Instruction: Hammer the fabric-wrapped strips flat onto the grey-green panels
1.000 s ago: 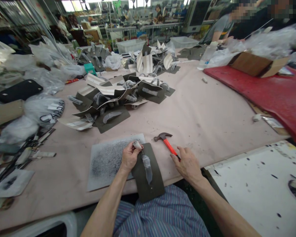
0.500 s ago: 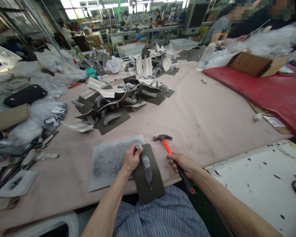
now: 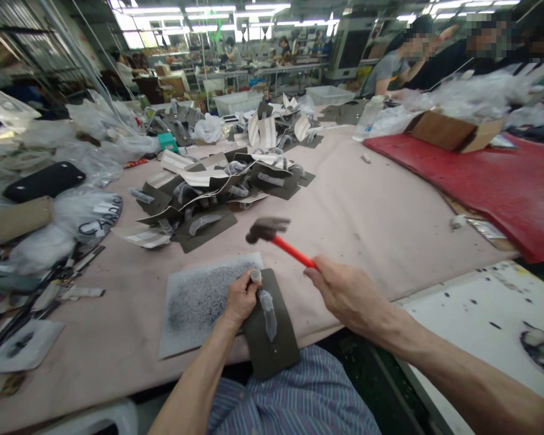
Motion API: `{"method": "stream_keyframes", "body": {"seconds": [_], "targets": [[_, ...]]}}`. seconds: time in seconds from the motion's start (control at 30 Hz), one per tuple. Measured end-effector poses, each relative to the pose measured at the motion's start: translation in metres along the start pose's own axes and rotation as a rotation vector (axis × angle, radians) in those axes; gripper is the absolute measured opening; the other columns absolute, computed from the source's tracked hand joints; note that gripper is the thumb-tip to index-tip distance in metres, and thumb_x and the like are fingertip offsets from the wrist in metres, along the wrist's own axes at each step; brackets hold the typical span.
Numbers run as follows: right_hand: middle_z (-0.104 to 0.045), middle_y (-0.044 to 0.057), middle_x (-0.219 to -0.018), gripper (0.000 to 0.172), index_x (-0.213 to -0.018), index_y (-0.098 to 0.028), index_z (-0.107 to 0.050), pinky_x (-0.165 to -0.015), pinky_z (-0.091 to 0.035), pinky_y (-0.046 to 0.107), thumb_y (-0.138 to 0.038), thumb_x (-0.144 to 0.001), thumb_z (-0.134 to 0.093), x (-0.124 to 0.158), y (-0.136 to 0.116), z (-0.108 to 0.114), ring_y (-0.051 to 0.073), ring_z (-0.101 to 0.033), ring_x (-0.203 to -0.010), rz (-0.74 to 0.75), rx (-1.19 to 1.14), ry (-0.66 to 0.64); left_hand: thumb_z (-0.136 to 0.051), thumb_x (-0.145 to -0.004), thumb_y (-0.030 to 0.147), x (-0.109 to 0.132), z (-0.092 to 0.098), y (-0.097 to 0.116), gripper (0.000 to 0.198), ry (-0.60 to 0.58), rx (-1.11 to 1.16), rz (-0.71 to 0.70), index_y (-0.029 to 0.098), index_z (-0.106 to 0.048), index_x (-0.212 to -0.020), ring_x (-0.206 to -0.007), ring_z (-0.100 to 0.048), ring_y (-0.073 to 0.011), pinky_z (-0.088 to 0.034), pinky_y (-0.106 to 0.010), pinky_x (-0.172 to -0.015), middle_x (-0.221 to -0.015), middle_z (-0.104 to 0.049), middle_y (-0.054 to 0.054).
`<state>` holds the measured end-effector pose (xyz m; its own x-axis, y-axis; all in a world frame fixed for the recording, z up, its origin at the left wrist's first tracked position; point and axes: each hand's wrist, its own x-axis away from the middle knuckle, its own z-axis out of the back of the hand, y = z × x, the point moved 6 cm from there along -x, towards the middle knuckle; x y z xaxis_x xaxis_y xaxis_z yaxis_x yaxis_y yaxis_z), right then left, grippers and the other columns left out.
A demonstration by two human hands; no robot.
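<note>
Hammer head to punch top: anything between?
Nothing. In the head view the hammer head hangs above the punch held by the left hand; only table and grey mat show behind the gap.

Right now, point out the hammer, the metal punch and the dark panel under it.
hammer [image 3: 292, 252]: head view, on its orange handle.
metal punch [image 3: 255, 276]: head view, on its round top end.
dark panel [image 3: 275, 355]: head view, on its bare near part.

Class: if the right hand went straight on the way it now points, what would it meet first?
The right hand, hammer raised, points left and away: probably the pile of dark cut pieces, though height above the table is unclear.
</note>
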<state>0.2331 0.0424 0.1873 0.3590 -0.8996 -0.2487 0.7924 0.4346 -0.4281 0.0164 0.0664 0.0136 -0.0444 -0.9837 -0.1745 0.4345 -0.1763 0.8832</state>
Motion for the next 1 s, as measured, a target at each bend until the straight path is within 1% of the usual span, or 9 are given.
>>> {"method": "stream_keyframes", "body": {"seconds": [0.07, 0.13, 0.17, 0.27, 0.33, 0.53, 0.67, 0.83, 1.0], "targets": [[-0.048, -0.002, -0.060, 0.028, -0.088, -0.021, -0.046, -0.051, -0.028, 0.026, -0.041, -0.103, -0.033, -0.001, -0.005, 0.022, 0.013, -0.041, -0.049, -0.062, -0.135, 0.271, -0.054, -0.088, 0.022, 0.000, 0.000, 0.000, 0.014, -0.002, 0.007, 0.005, 0.021, -0.066, -0.096, -0.083, -0.066, -0.0170, -0.049, -0.027, -0.078, -0.089, -0.072, -0.002], [-0.051, 0.001, -0.065, 0.029, -0.094, -0.021, -0.047, -0.054, -0.033, 0.026, -0.041, -0.104, -0.028, 0.007, -0.002, 0.017, 0.015, -0.047, -0.054, -0.109, -0.222, 0.379, -0.055, -0.088, 0.022, 0.000, 0.000, 0.000, 0.016, 0.003, 0.007, 0.012, 0.021, -0.067, -0.098, -0.083, -0.066, -0.0175, -0.049, -0.027, -0.079, -0.090, -0.072, -0.002], [-0.052, 0.002, -0.065, 0.030, -0.093, -0.021, -0.047, -0.054, -0.032, 0.027, -0.040, -0.103, -0.027, 0.011, 0.000, 0.004, 0.015, -0.047, -0.054, -0.116, -0.216, 0.318, -0.055, -0.087, 0.022, 0.000, -0.001, -0.001, 0.017, 0.002, 0.006, 0.015, 0.021, -0.067, -0.099, -0.082, -0.066, -0.0176, -0.049, -0.028, -0.078, -0.089, -0.072, -0.002], [-0.053, 0.003, -0.060, 0.028, -0.082, -0.021, -0.047, -0.051, -0.022, 0.030, -0.037, -0.101, -0.033, 0.026, 0.015, -0.053, 0.015, -0.041, -0.048, -0.101, -0.033, -0.168, -0.057, -0.086, 0.020, 0.000, -0.002, -0.003, 0.018, -0.008, 0.020, 0.022, 0.022, -0.069, -0.099, -0.078, -0.065, -0.0177, -0.049, -0.027, -0.075, -0.085, -0.071, -0.001], [-0.055, 0.003, -0.062, 0.026, -0.086, -0.020, -0.049, -0.052, -0.020, 0.031, -0.037, -0.100, -0.036, 0.036, 0.034, -0.073, 0.015, -0.041, -0.049, -0.165, 0.060, -0.363, -0.057, -0.085, 0.020, 0.000, -0.002, -0.005, 0.019, -0.004, 0.033, 0.030, 0.022, -0.070, -0.100, -0.079, -0.066, -0.0181, -0.049, -0.027, -0.075, -0.085, -0.072, -0.001], [-0.061, 0.005, -0.071, 0.028, -0.092, -0.018, -0.053, -0.059, -0.030, 0.028, -0.035, -0.103, -0.034, 0.051, 0.088, -0.101, 0.017, -0.054, -0.063, -0.376, -0.035, -0.450, -0.057, -0.086, 0.021, 0.001, -0.002, -0.007, 0.018, 0.003, 0.056, 0.020, 0.021, -0.069, -0.100, -0.086, -0.067, -0.0188, -0.050, -0.028, -0.079, -0.091, -0.073, -0.002], [-0.064, 0.012, -0.090, 0.029, -0.106, -0.012, -0.056, -0.071, -0.039, 0.031, -0.031, -0.102, -0.035, 0.056, 0.105, -0.126, 0.023, -0.060, -0.082, -0.447, 0.085, -0.453, -0.059, -0.085, 0.022, 0.001, -0.001, -0.008, 0.017, 0.022, 0.097, 0.035, 0.021, -0.070, -0.098, -0.085, -0.068, -0.0181, -0.051, -0.028, -0.079, -0.091, -0.074, -0.002], [-0.056, 0.017, -0.123, 0.042, -0.136, -0.011, -0.044, -0.095, -0.043, 0.038, -0.032, -0.099, -0.042, 0.039, 0.039, -0.121, 0.027, -0.055, -0.110, -0.213, 0.035, -0.167, -0.065, -0.081, 0.024, -0.001, 0.000, -0.006, 0.014, 0.041, 0.139, 0.072, 0.019, -0.070, -0.093, -0.082, -0.068, -0.0173, -0.052, -0.027, -0.079, -0.088, -0.074, -0.001], [-0.063, 0.015, -0.113, 0.052, -0.144, -0.014, -0.037, -0.079, -0.052, 0.035, -0.030, -0.097, -0.049, 0.040, -0.033, -0.157, 0.026, -0.065, -0.092, -0.154, -0.053, -0.414, -0.075, -0.070, 0.030, -0.004, 0.001, -0.012, 0.027, 0.118, 0.322, 0.209, 0.017, -0.068, -0.093, -0.080, -0.069, -0.0181, -0.055, -0.028, -0.078, -0.086, -0.074, -0.003]]}}
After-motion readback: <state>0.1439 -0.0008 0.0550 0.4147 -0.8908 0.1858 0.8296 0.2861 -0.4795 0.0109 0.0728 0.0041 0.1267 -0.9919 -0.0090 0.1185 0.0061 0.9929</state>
